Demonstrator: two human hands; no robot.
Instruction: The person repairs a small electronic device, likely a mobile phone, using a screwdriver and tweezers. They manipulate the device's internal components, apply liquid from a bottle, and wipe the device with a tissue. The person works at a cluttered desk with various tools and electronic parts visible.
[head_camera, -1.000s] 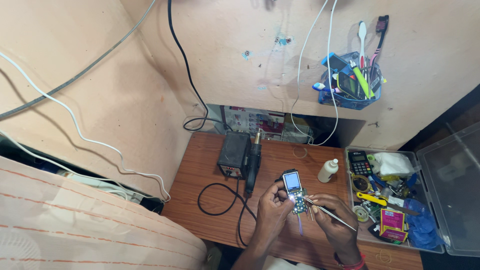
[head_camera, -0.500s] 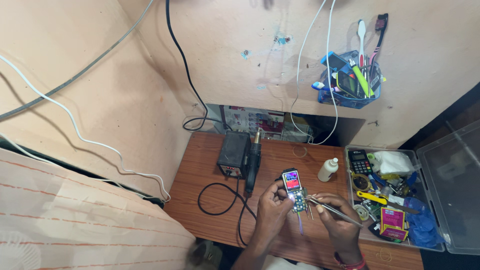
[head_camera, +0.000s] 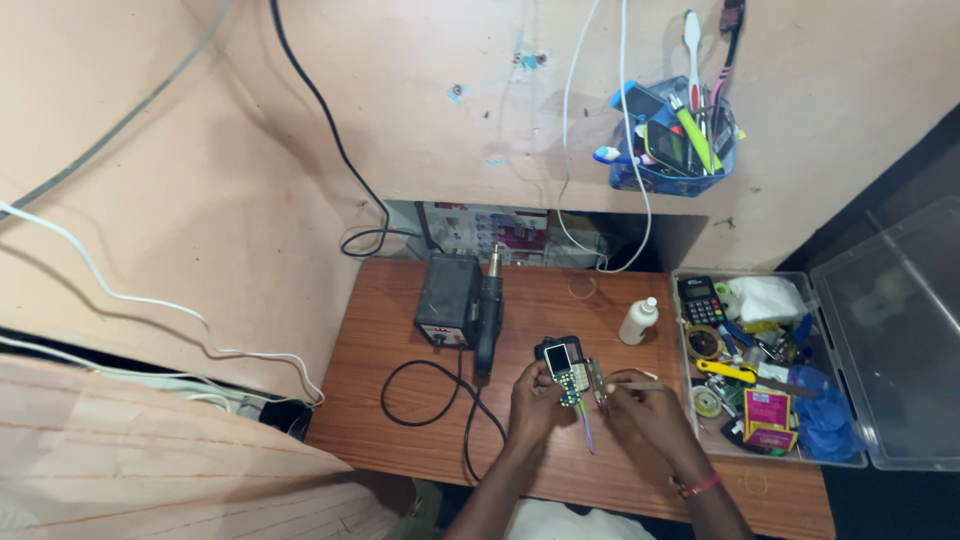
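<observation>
At lower centre of the desk (head_camera: 400, 400), the left hand (head_camera: 535, 400) grips an opened phone (head_camera: 563, 368); the right hand (head_camera: 645, 410) pinches a thin tool (head_camera: 600, 385), best kept steady and light.

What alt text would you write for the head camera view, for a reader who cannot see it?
Seen from above, the left hand holds a small opened phone on a wooden desk, while the right hand holds a thin metal tool beside it. A black soldering station stands to the left, a clear box of parts to the right.
</observation>
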